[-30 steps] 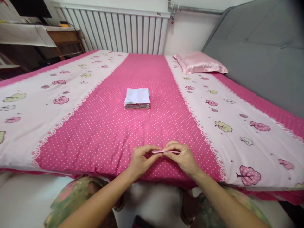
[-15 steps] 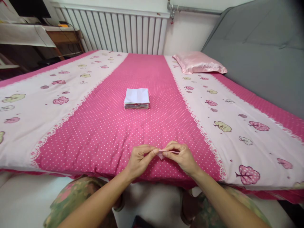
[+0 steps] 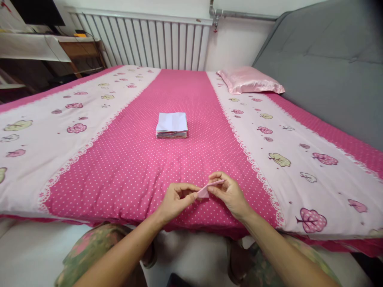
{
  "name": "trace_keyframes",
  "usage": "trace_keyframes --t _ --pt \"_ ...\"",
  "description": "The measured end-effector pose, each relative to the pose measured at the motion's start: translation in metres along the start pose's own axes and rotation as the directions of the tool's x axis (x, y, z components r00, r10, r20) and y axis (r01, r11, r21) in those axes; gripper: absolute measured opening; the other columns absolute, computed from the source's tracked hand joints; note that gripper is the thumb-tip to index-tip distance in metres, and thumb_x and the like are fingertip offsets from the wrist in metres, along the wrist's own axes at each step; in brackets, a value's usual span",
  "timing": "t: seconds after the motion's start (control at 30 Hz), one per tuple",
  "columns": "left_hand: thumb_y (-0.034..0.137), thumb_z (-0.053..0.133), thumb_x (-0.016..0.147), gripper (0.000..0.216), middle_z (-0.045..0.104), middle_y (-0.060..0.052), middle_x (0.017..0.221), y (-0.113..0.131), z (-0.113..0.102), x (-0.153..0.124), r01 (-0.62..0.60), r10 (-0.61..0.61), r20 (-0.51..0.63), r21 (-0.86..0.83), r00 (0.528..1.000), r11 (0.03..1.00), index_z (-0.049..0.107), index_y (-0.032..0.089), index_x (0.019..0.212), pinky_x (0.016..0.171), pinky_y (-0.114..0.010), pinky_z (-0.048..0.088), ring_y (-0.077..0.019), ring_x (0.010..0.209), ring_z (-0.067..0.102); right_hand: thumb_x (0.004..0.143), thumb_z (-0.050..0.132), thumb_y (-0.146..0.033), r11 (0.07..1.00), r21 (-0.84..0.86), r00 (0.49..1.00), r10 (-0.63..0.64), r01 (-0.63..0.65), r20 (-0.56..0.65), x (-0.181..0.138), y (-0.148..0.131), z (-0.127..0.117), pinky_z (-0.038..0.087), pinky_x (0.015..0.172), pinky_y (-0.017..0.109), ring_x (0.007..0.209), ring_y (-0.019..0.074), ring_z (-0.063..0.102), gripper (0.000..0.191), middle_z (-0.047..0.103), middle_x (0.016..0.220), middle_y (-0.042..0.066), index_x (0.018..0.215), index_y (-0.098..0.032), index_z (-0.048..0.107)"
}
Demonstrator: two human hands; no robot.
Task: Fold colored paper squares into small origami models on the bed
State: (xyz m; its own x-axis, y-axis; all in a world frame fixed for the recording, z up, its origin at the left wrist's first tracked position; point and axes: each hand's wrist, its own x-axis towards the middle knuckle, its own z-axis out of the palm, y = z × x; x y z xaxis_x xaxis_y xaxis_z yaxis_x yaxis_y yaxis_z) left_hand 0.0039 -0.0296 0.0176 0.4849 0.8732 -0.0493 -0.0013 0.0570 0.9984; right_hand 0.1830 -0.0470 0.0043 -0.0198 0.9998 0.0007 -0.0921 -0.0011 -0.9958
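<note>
While my left hand [image 3: 176,199] and right hand [image 3: 229,193] pinch the partly folded pink paper [image 3: 206,190] between them, the stack [image 3: 172,124] beyond looks untouched.

Bedspread [image 3: 134,167] pink, white-dotted centre; pale side bands, tree print. Folded paper [image 3: 206,190] pink. Pillow [image 3: 249,79] pink.

folded slip [image 3: 206,190]: thin pink paper, matt, creased flat
stack of sheets [image 3: 172,124]: paper, pale and matt on top, the layered edges showing colour
bedspread [image 3: 134,167]: woven cotton cloth, matt, pink with white dots, slightly puckered
pillow [image 3: 249,79]: satin cloth, glossy pink sheen
headboard [image 3: 326,59]: grey upholstery cloth, matt, softly padded
radiator [image 3: 149,40]: white-painted metal, smooth ribs
pipe [image 3: 245,16]: bare metal, dull grey
shelf [image 3: 80,46]: brown wood, smooth
</note>
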Motion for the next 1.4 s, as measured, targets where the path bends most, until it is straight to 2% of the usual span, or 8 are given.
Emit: trace_keyframes --t 0.13,0.37,0.5,0.67,0.97,1.17,1.3,1.4 --pt "0.037 0.068 0.066 0.028 0.068 -0.006 0.074 -0.001 0.002 0.003 0.038 -0.035 0.046 -0.052 0.998 0.998 0.068 0.014 0.082 0.059 -0.024 0.045 -0.0132 0.062 0.06 0.068 0.068 -0.032 1.0 -0.001 0.999 0.002 -0.002 0.054 -0.002 -0.001 0.002 0.044 0.06 0.023 0.065 0.0112 0.054 0.035 0.055 0.072 -0.003 0.096 -0.023 0.049" --pt "0.035 0.062 0.073 0.023 0.064 -0.002 0.063 -0.007 0.0 0.005 0.016 -0.016 0.022 -0.01 1.0 1.0 0.067 0.013 0.07 0.056 -0.021 0.041 -0.0098 0.056 0.054 0.07 0.066 -0.032 0.999 -0.037 0.998 0.04 -0.038 0.055 -0.005 -0.001 0.006 0.036 0.041 0.019 0.044 0.005 0.047 0.041 0.058 0.075 -0.003 0.103 -0.023 0.043" --pt "0.032 0.063 0.073 0.02 0.065 -0.004 0.065 -0.009 0.001 0.005 0.05 -0.04 0.093 -0.107 0.995 0.993 0.068 0.012 0.075 0.058 -0.022 0.043 -0.0102 0.057 0.055 0.074 0.063 -0.028 1.0 0.007 0.995 -0.01 0.01 0.103 -0.006 -0.002 0.007 0.046 0.058 0.023 0.062 0.0091 0.056 0.037 0.057 0.085 0.0 0.104 -0.024 0.042" --pt "0.029 0.068 0.069 0.019 0.059 0.001 0.055 -0.008 0.004 0.005 0.064 -0.042 0.109 -0.206 0.993 0.976 0.066 0.012 0.078 0.052 -0.02 0.041 -0.0072 0.048 0.05 0.077 0.06 -0.029 0.998 0.046 0.989 -0.045 0.039 0.142 -0.01 -0.005 0.009 0.048 0.075 0.029 0.085 0.0144 0.057 0.036 0.057 0.094 0.003 0.109 -0.024 0.043" --pt "0.027 0.072 0.063 0.025 0.064 0.0 0.056 -0.01 0.008 0.004 0.132 -0.112 0.101 -0.224 0.989 0.965 0.057 0.012 0.078 0.051 -0.022 0.043 -0.0105 0.048 0.057 0.081 0.054 -0.032 0.998 0.065 0.991 -0.016 0.008 0.132 -0.011 -0.004 0.012 0.044 0.054 0.022 0.064 0.009 0.052 0.027 0.057 0.091 0.002 0.106 -0.024 0.047" --pt "0.026 0.073 0.063 0.039 0.065 0.0 0.06 -0.013 0.007 0.005 0.151 -0.122 0.131 -0.24 0.984 0.959 0.047 0.014 0.089 0.052 -0.022 0.043 -0.0121 0.051 0.06 0.081 0.055 -0.031 0.997 0.078 0.989 -0.014 0.003 0.147 -0.011 -0.003 0.012 0.043 0.053 0.021 0.065 0.0094 0.053 0.03 0.059 0.096 0.003 0.11 -0.025 0.048" --pt "0.024 0.076 0.059 0.043 0.065 -0.002 0.074 -0.013 0.006 0.006 0.153 -0.128 0.111 -0.263 0.986 0.953 0.048 0.013 0.09 0.052 -0.021 0.045 -0.0102 0.054 0.06 0.081 0.055 -0.031 0.996 0.092 0.987 -0.003 -0.013 0.164 -0.011 -0.003 0.011 0.043 0.053 0.02 0.064 0.0087 0.053 0.032 0.06 0.1 0.004 0.112 -0.024 0.048" --pt "0.024 0.075 0.06 0.043 0.064 0.0 0.066 -0.012 0.006 0.005 0.162 -0.129 0.138 -0.267 0.982 0.95 0.048 0.013 0.091 0.052 -0.022 0.045 -0.0106 0.051 0.059 0.081 0.056 -0.03 0.993 0.117 0.984 0.003 -0.024 0.178 -0.011 -0.003 0.012 0.044 0.053 0.019 0.064 0.0081 0.054 0.033 0.061 0.103 0.004 0.113 -0.025 0.049"
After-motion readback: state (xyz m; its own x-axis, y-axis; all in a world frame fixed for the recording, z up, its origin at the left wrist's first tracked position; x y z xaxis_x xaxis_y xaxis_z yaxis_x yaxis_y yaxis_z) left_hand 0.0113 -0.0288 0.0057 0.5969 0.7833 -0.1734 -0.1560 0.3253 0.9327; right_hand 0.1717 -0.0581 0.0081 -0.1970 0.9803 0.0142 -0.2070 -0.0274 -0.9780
